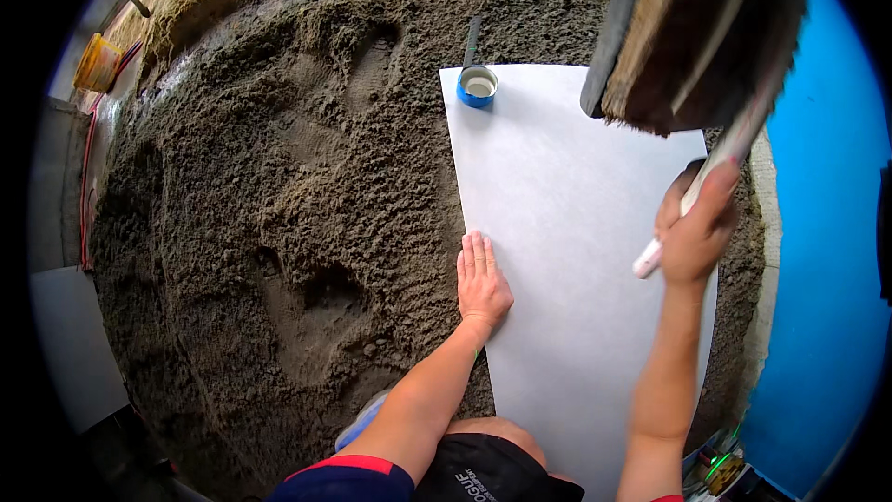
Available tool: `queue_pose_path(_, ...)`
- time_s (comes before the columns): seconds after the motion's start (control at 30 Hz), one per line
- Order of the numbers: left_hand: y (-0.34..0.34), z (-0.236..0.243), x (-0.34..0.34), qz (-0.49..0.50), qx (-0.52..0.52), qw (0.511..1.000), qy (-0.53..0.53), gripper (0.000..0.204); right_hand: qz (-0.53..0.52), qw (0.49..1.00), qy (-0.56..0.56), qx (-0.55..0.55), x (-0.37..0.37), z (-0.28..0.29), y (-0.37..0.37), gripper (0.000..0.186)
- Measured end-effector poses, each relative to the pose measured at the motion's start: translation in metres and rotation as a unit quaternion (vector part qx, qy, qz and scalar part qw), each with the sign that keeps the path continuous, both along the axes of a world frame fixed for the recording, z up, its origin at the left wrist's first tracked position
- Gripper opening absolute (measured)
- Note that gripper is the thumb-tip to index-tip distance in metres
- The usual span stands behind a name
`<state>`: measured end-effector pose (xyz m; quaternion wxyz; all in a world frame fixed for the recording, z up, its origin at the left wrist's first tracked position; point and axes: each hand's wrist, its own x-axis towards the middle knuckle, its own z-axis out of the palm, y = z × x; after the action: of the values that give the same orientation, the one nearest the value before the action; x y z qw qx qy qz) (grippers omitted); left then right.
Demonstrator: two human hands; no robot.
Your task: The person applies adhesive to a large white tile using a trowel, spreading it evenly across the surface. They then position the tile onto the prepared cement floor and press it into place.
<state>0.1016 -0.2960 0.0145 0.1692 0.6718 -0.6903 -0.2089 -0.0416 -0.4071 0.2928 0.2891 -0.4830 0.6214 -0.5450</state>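
Note:
My left hand [483,286] lies flat on the left edge of a large pale grey tile [567,223], fingers stretched out together. My right hand [697,223] is wrapped round the white handle of a mallet [701,46], raised above the tile's far right part. Its large, blurred head is dark with brown, frayed-looking edges and a grey side. It hides the tile's far right corner. At the tile's far left corner stands a small round blue thing [477,87] with a pale inside, and a narrow dark strip [473,37] reaches out behind it onto the mortar.
Rough, damp-looking mortar [223,186] with several hollows spreads left of the tile and beyond it. A bright blue panel [822,223] borders the right side. A yellow bucket [97,63] stands far left. A device with green light [720,468] sits at the lower right.

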Motion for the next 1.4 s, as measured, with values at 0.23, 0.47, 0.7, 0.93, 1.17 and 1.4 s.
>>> queue_pose_path(0.23, 0.007, 0.006, -0.008, -0.009, 0.013, 1.000, -0.015, 0.061, 0.017, 0.879, 0.127, 0.460, -0.045, -0.176, 0.044, 0.060)
queue_pose_path(0.47, 0.001, -0.007, 0.001, -0.008, -0.027, 0.999, -0.037, 0.062, 0.009, 0.956, -0.046, 0.290, -0.001, 0.001, 0.008, 0.059)
queue_pose_path(0.7, 0.001, -0.004, -0.009, -0.011, -0.016, 0.999, -0.034, 0.063, -0.059, 0.988, 0.137, -0.034, -0.007, -0.088, 0.024, 0.051)
queue_pose_path(0.93, -0.008, 0.005, -0.005, -0.008, -0.022, 1.000, -0.013, 0.061, 0.037, 0.864, 0.159, 0.475, -0.040, -0.184, 0.067, 0.077)
queue_pose_path(1.17, 0.000, -0.001, -0.011, -0.015, -0.044, 0.998, -0.040, 0.061, -0.049, 0.879, -0.029, 0.474, -0.045, -0.185, 0.146, 0.064)
queue_pose_path(1.4, 0.001, -0.003, -0.005, -0.006, -0.060, 0.998, -0.033, 0.061, -0.073, 0.939, -0.093, 0.324, -0.024, -0.006, 0.126, 0.057)
